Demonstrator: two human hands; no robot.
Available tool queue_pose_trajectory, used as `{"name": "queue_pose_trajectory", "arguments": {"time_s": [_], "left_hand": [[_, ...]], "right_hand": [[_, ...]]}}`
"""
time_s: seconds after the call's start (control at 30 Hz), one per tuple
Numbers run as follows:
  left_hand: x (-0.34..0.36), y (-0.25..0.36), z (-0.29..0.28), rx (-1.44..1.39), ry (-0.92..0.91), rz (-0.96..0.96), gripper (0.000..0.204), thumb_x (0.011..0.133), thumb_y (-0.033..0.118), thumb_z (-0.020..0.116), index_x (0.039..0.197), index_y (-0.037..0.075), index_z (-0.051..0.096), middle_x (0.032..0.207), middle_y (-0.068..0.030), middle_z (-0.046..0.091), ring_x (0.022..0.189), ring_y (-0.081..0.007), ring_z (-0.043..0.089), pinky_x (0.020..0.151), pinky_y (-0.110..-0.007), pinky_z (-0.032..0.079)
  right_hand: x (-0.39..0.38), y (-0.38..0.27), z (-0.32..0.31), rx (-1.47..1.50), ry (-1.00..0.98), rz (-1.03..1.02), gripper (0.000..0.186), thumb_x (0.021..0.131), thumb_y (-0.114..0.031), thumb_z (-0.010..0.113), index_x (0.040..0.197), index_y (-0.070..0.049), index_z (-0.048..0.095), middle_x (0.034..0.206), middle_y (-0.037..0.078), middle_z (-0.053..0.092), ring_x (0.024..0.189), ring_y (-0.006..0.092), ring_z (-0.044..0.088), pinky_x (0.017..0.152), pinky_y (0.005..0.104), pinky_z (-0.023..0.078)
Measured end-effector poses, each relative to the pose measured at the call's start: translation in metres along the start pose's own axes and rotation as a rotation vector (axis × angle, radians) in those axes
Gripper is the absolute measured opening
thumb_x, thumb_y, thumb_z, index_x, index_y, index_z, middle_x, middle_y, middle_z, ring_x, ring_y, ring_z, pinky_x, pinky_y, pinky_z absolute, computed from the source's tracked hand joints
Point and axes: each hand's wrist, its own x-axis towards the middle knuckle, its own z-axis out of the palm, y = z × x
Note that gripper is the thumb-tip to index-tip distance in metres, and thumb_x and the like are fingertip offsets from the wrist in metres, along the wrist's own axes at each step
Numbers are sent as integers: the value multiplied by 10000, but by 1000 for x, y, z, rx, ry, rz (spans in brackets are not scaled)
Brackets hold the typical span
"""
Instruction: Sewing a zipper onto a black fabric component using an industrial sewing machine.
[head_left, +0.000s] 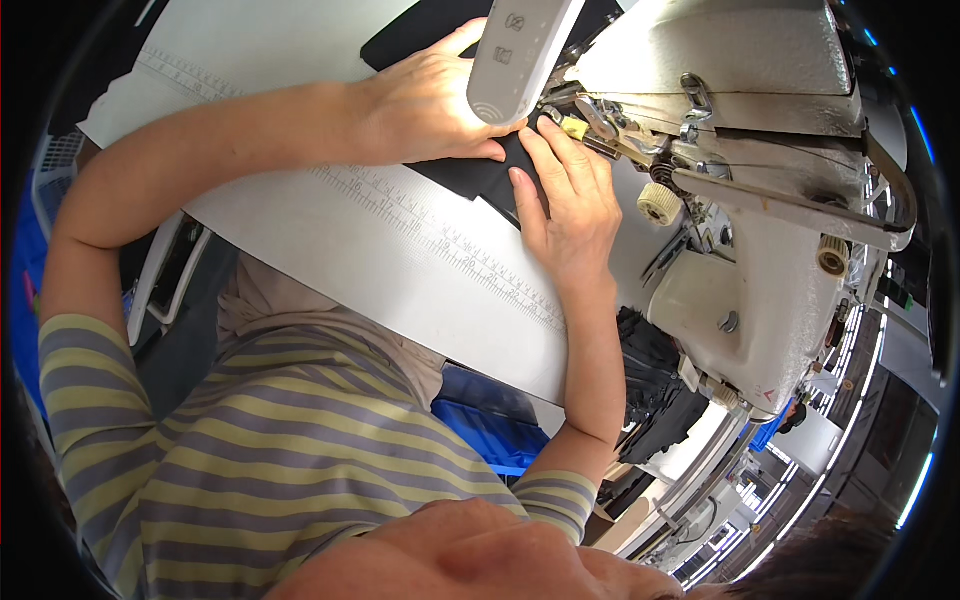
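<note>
My left hand (420,115) lies with fingers spread on a piece of black fabric (455,180) at the top middle, its fingertips partly hidden behind a white overhanging panel (520,50). My right hand (565,195) rests on the same fabric to the right, fingers stretched out beside the sewing machine's (760,200) metal presser foot and a small yellow piece (574,128). The fabric lies on a white worktable (380,260) printed with ruler scales.
The machine's body fills the right side. A pile of black fabric (650,390) sits below it. Blue bins (480,430) show under the table edge and at the far left. A person (795,415) and other machines appear at the lower right background.
</note>
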Motion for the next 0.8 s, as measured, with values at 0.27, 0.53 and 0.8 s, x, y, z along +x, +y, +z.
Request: {"name": "queue_pose_trajectory", "arguments": {"time_s": [0.27, 0.53, 0.8], "left_hand": [[-6, -6, 14, -18, 104, 61, 352, 841, 302, 671, 1117, 95, 601, 1056, -51, 627, 992, -254, 605, 1076, -613, 296], [-1, -9, 14, -11, 108, 46, 318, 812, 278, 706, 1086, 118, 676, 1109, -17, 640, 1011, -178, 606, 1082, -576, 292], [-5, -8, 13, -22, 70, 33, 406, 796, 385, 699, 1116, 135, 677, 1142, -19, 645, 1048, -176, 607, 1093, -578, 267]], "right_hand": [[0, 2, 7, -7, 108, -16, 276, 768, -48, 727, 1042, -71, 706, 1077, 68, 694, 947, 232, 658, 820, 318, 531], [1, 4, 8, -22, 122, 9, 272, 756, -50, 725, 1027, -66, 704, 1076, 65, 689, 957, 233, 656, 828, 332, 527], [0, 4, 11, -55, 171, -20, 252, 716, -32, 741, 961, -79, 713, 1026, 37, 700, 907, 212, 669, 774, 319, 541]]}}
